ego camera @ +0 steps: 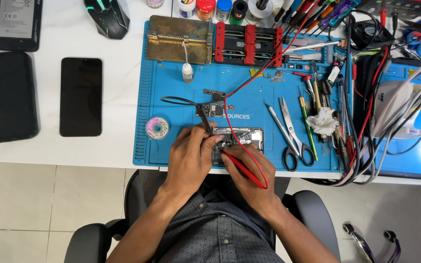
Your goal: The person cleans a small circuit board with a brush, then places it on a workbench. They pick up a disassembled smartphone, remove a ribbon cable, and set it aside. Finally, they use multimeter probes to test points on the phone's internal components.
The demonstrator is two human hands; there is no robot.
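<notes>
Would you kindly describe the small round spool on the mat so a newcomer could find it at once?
Start at the blue work mat and go to its near left corner. Just left of the person's left hand lies the small round spool, flat, pinkish with a green centre, the only round reel there.

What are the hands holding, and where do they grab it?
The left hand pinches a black probe near its tip. The right hand grips a red probe along its shaft. Both tips point into the opened phone.

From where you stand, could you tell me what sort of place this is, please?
Most likely a phone repair bench: a blue work mat, an opened phone probed by both hands, and scissors among scattered tools.
</notes>
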